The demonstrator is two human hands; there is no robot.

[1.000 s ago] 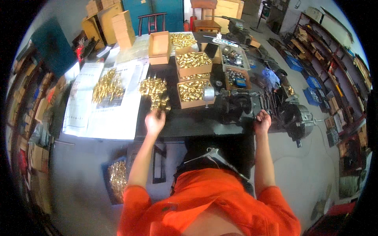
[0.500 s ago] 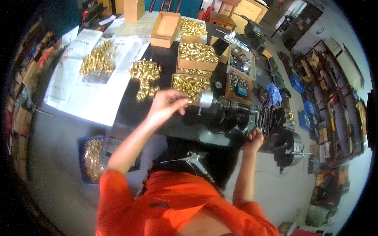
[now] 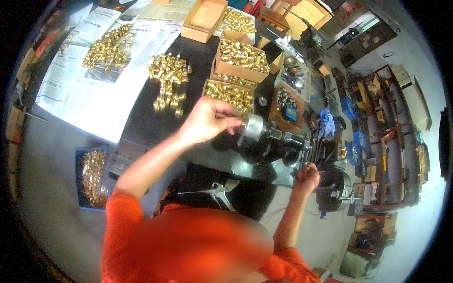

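Note:
My left hand reaches in from the left, thumb and fingers pinched against the face of a silver cylindrical chuck. A small brass fitting shows at the fingertips, mostly hidden by them. The chuck sits on the left end of a dark bench machine. On the right, my right hand is closed round the lower end of a metal lever; the fingers cover its grip. Just behind my left hand stands a cardboard box filled with brass fittings.
Another box of fittings stands farther back, near an empty carton. Loose brass fittings lie on the black table, more on newspaper. An air blow gun lies before me. A blue crate stands lower left.
My left hand has moved right with the brass fitting, up against the chuck. My right hand stays closed at the lever, slightly lower in view. The whole view has shifted a little.

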